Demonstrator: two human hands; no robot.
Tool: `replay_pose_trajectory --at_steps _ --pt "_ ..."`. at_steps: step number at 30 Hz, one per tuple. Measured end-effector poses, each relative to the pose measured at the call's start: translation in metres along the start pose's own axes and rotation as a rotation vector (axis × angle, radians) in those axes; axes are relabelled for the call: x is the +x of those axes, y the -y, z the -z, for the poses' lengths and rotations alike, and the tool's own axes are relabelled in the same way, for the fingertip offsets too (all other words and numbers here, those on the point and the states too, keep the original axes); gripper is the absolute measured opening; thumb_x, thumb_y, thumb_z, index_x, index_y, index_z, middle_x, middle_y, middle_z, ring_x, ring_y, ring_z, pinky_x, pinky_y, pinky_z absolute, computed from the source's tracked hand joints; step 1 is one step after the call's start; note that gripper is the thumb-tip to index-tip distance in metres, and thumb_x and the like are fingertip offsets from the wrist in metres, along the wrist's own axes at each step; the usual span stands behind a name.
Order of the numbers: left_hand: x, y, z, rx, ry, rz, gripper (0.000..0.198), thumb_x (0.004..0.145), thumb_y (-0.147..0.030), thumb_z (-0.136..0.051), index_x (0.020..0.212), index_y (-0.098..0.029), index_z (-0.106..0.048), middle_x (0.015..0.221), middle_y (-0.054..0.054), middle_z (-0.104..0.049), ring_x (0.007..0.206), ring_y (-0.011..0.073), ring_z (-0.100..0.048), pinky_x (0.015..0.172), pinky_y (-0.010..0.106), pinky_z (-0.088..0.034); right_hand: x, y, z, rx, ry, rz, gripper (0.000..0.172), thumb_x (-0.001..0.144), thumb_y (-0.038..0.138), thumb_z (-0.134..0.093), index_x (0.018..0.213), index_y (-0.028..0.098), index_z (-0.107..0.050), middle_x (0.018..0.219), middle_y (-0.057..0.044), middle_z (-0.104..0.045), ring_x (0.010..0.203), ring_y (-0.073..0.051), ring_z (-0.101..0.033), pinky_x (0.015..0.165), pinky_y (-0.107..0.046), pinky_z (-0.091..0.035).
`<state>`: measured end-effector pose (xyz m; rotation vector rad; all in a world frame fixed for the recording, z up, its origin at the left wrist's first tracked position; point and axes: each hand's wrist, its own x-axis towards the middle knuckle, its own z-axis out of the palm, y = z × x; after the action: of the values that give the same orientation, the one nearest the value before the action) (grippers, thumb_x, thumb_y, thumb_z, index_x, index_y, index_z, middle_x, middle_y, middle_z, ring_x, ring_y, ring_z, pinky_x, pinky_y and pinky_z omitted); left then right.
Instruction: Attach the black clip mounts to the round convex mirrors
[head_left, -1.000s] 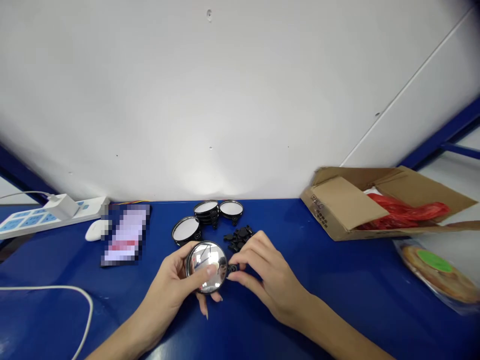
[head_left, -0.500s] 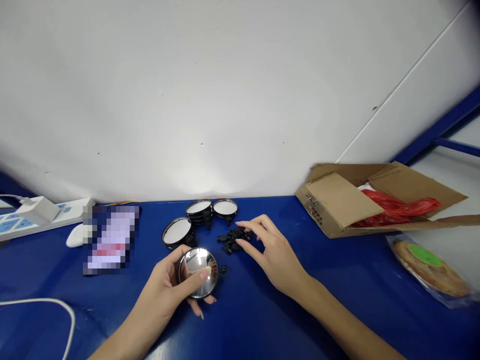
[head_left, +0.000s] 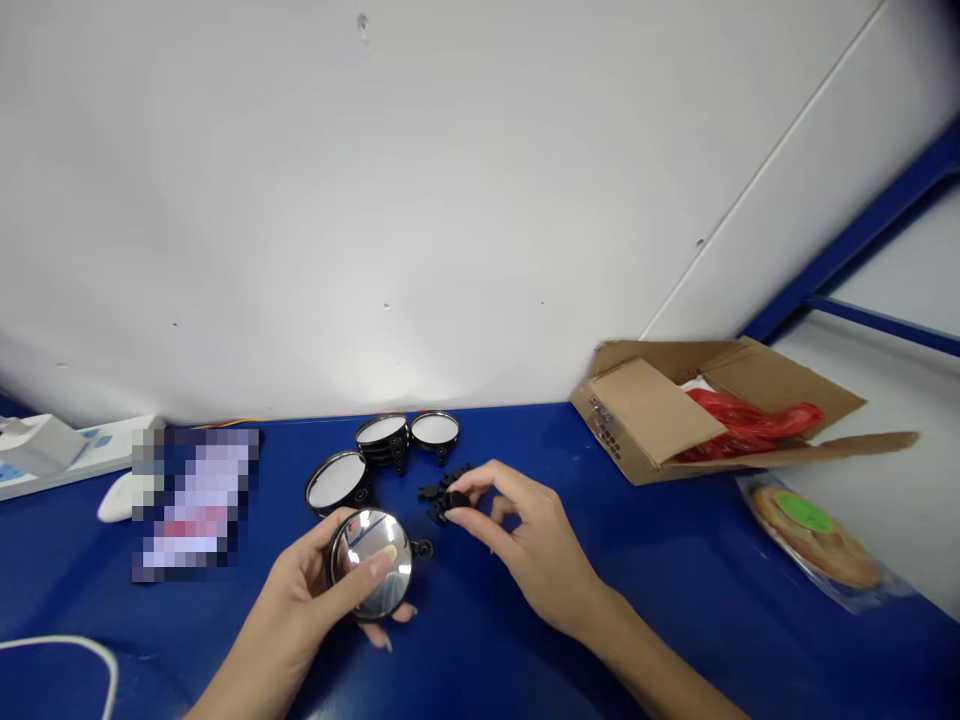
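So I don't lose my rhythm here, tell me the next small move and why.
Probably pinch one piece from the small pile of black plastic pieces with the right hand, since its fingertips are already at the pile, while the left hand is occupied holding the round convex mirror.

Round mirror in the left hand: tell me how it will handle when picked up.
The round mirror will probably feel slippery, since its domed, shiny face offers little grip, so the left hand does better holding it by the rim. It likely scratches or chips easily if dropped. Stood on its smooth round edge, it could roll.
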<state>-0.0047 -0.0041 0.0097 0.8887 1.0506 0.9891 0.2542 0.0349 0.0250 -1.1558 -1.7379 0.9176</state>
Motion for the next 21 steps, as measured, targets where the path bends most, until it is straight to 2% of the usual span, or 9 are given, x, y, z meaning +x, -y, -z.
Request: replay_pose_trajectory --at_steps 2,4,7,10,15,17,19,21 --pt "0.001 0.002 -0.001 -0.03 -0.004 -0.026 0.044 0.083 -0.045 -0.104 0.108 -0.018 -0.08 0.087 0.005 -0.082 0.073 0.0254 -0.082 0.056 0.028 -0.067 -0.003 0.004 -0.004 0.165 0.051 -0.157 0.022 0.097 0.043 -0.09 0.107 0.024 -0.082 0.097 0.0 -0.072 0.063 -0.011 -0.06 0.055 -0.025 -0.053" --pt "-0.001 0.0 -0.005 -0.061 -0.029 -0.049 0.046 0.079 -0.044 -0.106 0.108 -0.019 -0.081 0.086 0.006 -0.082 0.074 0.0261 -0.081 0.054 0.027 -0.066 -0.005 0.007 -0.009 0.274 0.09 -0.245 0.032 0.088 0.047 -0.098 0.101 0.022 -0.083 0.091 0.001 -0.072 0.059 -0.01 -0.059 0.051 -0.023 -0.05" --pt "-0.008 -0.006 -0.01 -0.068 -0.087 -0.073 0.042 0.085 -0.046 -0.101 0.111 -0.019 -0.082 0.085 0.007 -0.082 0.08 0.0286 -0.082 0.054 0.026 -0.063 -0.007 0.011 -0.012 0.382 0.1 -0.299 0.041 0.074 0.045 -0.108 0.094 0.02 -0.083 0.082 0.003 -0.07 0.057 -0.009 -0.056 0.05 -0.022 -0.048" --pt "-0.014 -0.011 -0.014 -0.046 -0.084 -0.096 0.039 0.089 -0.048 -0.098 0.11 -0.018 -0.083 0.085 0.009 -0.083 0.081 0.0266 -0.08 0.056 0.025 -0.061 -0.008 0.013 -0.013 0.466 0.119 -0.331 0.046 0.065 0.042 -0.112 0.09 0.019 -0.082 0.078 0.004 -0.069 0.058 -0.009 -0.056 0.049 -0.021 -0.046" --pt "-0.014 -0.012 -0.013 -0.054 -0.048 -0.126 0.035 0.092 -0.047 -0.095 0.109 -0.02 -0.081 0.089 0.006 -0.08 0.081 0.0231 -0.076 0.062 0.026 -0.064 -0.008 0.009 -0.012 0.445 0.137 -0.304 0.044 0.065 0.039 -0.112 0.092 0.02 -0.083 0.083 0.002 -0.07 0.067 -0.012 -0.058 0.052 -0.022 -0.045" --pt "-0.012 -0.012 -0.011 -0.034 -0.032 -0.12 0.035 0.094 -0.047 -0.094 0.112 -0.02 -0.08 0.098 0.008 -0.082 0.089 0.0259 -0.079 0.064 0.027 -0.066 -0.006 0.007 -0.011 0.393 0.126 -0.278 0.04 0.069 0.039 -0.11 0.093 0.021 -0.085 0.088 0.001 -0.071 0.072 -0.013 -0.06 0.056 -0.023 -0.046" --pt "-0.011 -0.013 -0.008 -0.011 -0.015 -0.094 0.037 0.095 -0.049 -0.092 0.115 -0.02 -0.079 0.105 0.01 -0.083 0.094 0.0299 -0.081 0.059 0.029 -0.068 -0.005 0.006 -0.01 0.328 0.124 -0.256 0.033 0.074 0.037 -0.107 0.095 0.022 -0.086 0.09 0.0 -0.072 0.075 -0.014 -0.06 0.06 -0.025 -0.047" --pt "-0.01 -0.014 -0.006 0.004 -0.004 -0.067 0.04 0.096 -0.05 -0.092 0.118 -0.02 -0.078 0.102 0.01 -0.082 0.094 0.0319 -0.081 0.052 0.029 -0.068 -0.005 0.006 -0.008 0.235 0.13 -0.24 0.026 0.08 0.034 -0.103 0.097 0.023 -0.085 0.091 0.0 -0.072 0.076 -0.014 -0.061 0.063 -0.026 -0.047"
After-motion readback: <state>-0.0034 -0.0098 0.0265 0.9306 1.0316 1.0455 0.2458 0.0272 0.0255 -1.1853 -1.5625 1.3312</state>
